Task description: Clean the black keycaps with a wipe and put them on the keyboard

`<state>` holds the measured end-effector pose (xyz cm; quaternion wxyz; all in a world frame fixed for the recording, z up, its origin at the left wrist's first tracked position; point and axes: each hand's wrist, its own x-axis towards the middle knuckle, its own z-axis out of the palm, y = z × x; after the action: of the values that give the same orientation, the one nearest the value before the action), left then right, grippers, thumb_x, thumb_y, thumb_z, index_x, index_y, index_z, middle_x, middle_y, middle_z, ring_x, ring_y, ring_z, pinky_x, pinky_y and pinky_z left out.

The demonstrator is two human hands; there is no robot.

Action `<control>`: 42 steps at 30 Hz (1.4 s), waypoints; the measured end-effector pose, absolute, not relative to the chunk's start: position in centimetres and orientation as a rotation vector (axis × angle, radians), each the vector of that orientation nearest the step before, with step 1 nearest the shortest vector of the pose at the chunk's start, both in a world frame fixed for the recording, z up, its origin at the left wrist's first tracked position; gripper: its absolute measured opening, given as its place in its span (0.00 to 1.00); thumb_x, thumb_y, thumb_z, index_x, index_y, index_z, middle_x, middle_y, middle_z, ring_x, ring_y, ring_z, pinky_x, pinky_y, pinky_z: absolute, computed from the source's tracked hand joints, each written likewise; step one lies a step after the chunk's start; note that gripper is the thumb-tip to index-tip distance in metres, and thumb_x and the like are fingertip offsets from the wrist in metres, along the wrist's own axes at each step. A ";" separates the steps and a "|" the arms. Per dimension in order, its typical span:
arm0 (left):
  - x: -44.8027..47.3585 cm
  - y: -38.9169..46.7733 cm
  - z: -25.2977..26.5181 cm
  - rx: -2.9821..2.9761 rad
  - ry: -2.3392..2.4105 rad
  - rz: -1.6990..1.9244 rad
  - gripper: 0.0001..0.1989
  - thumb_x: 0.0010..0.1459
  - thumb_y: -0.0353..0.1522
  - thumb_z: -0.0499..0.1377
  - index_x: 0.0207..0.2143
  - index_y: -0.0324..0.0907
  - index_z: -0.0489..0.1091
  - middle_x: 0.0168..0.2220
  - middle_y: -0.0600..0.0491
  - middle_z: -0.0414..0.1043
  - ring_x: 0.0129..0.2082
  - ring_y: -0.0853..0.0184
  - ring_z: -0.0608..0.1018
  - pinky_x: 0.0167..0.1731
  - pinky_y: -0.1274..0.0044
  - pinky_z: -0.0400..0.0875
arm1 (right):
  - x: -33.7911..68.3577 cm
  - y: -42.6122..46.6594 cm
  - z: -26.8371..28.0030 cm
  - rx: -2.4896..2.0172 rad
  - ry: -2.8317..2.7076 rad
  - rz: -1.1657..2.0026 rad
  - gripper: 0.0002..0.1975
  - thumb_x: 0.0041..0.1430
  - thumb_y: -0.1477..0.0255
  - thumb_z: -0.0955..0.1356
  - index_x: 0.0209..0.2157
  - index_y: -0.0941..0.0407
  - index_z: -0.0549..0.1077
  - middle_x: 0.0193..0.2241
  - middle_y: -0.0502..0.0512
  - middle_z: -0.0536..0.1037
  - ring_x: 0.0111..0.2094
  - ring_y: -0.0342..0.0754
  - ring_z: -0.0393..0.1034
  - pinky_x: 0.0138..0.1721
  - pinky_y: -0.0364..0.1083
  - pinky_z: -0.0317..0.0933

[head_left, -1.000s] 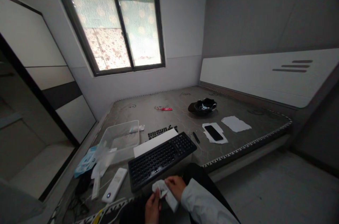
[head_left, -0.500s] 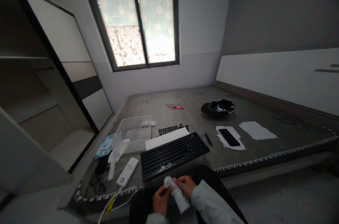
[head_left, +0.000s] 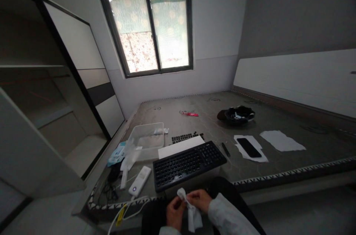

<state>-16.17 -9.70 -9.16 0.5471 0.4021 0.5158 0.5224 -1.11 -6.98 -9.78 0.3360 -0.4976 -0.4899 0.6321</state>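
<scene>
Both of my hands are low in the view, above my lap. Between them is a crumpled white tissue (head_left: 191, 217), its lower part hanging down and a small tuft sticking up. My left hand (head_left: 175, 212) pinches it from the left. Fingers of my right hand (head_left: 200, 201) are closed on it from the right, close to the left fingertips. Just beyond my hands lies a black keyboard (head_left: 189, 164), its front edge toward me. A white box or board (head_left: 181, 147) shows behind the keyboard.
A clear plastic bin (head_left: 147, 140) stands left, near a white power strip (head_left: 139, 181) with cables. Loose keycaps (head_left: 183, 137) lie behind the keyboard. Rightward are a black phone (head_left: 248, 147) on paper, a paper sheet (head_left: 282, 140), a dark cap (head_left: 239, 115) and a black pen-like tool (head_left: 225, 149).
The tissue has been gathered and twisted, with its top now a pointed tuft instead of a rounded end. My hands have drawn closer together. The whole view has shifted slightly.
</scene>
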 end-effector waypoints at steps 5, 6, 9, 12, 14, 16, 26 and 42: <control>-16.0 -9.9 -8.5 1.083 1.239 1.200 0.20 0.36 0.43 0.66 0.28 0.37 0.77 0.28 0.48 0.78 0.33 0.57 0.77 0.36 0.72 0.71 | -1.3 -6.7 -10.1 -1.282 -1.232 1.561 0.29 0.29 0.49 0.72 0.28 0.61 0.77 0.26 0.56 0.77 0.31 0.50 0.71 0.37 0.47 0.62; -15.9 -9.9 -8.5 1.090 1.256 1.196 0.20 0.36 0.43 0.66 0.28 0.37 0.77 0.28 0.48 0.78 0.33 0.57 0.77 0.37 0.72 0.71 | -1.3 -6.6 -10.2 -1.276 -1.230 1.545 0.30 0.29 0.49 0.72 0.27 0.61 0.77 0.25 0.56 0.77 0.31 0.50 0.71 0.37 0.47 0.62; -15.9 -10.1 -8.3 1.097 1.298 1.185 0.20 0.36 0.44 0.65 0.27 0.37 0.78 0.28 0.48 0.78 0.33 0.56 0.77 0.37 0.72 0.71 | -1.2 -6.7 -10.0 -1.252 -1.274 1.521 0.30 0.30 0.47 0.70 0.27 0.60 0.77 0.24 0.55 0.76 0.30 0.50 0.70 0.37 0.47 0.61; -16.0 -10.0 -8.5 1.082 1.298 1.216 0.21 0.35 0.45 0.66 0.26 0.37 0.78 0.28 0.47 0.78 0.34 0.55 0.77 0.37 0.72 0.71 | -1.1 -6.8 -9.6 -1.266 -1.333 1.521 0.29 0.32 0.46 0.69 0.25 0.59 0.76 0.22 0.54 0.76 0.29 0.50 0.70 0.36 0.48 0.61; -16.1 -9.9 -8.8 1.070 1.289 1.235 0.21 0.35 0.45 0.66 0.26 0.37 0.78 0.28 0.47 0.78 0.34 0.55 0.77 0.37 0.72 0.71 | -1.2 -6.9 -9.2 -1.271 -1.342 1.534 0.29 0.31 0.46 0.69 0.24 0.59 0.76 0.22 0.54 0.76 0.29 0.50 0.70 0.35 0.48 0.60; -16.2 -9.7 -9.2 1.053 1.289 1.241 0.21 0.34 0.45 0.66 0.26 0.37 0.78 0.27 0.47 0.78 0.32 0.56 0.77 0.36 0.72 0.71 | -1.4 -6.9 -9.0 -1.265 -1.318 1.549 0.30 0.29 0.46 0.70 0.25 0.59 0.75 0.23 0.54 0.76 0.28 0.49 0.70 0.35 0.48 0.60; -15.1 -10.3 -9.2 1.054 1.349 1.351 0.18 0.31 0.41 0.66 0.25 0.37 0.77 0.24 0.48 0.77 0.28 0.58 0.78 0.31 0.73 0.73 | -1.9 -6.9 -9.7 -1.355 -1.249 1.502 0.27 0.27 0.48 0.71 0.16 0.55 0.59 0.14 0.45 0.65 0.20 0.42 0.61 0.26 0.42 0.55; -15.5 -10.5 -8.4 1.049 1.389 1.347 0.25 0.35 0.50 0.62 0.25 0.37 0.78 0.26 0.48 0.78 0.34 0.52 0.77 0.38 0.69 0.70 | -1.9 -8.1 -6.6 -1.343 -1.518 1.163 0.10 0.45 0.65 0.67 0.26 0.58 0.72 0.20 0.50 0.72 0.24 0.44 0.66 0.26 0.41 0.57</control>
<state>-15.46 -10.52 -8.39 0.4532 0.4248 0.5627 0.5455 -1.95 -8.08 -6.59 0.3917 -0.5287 -0.5977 0.4580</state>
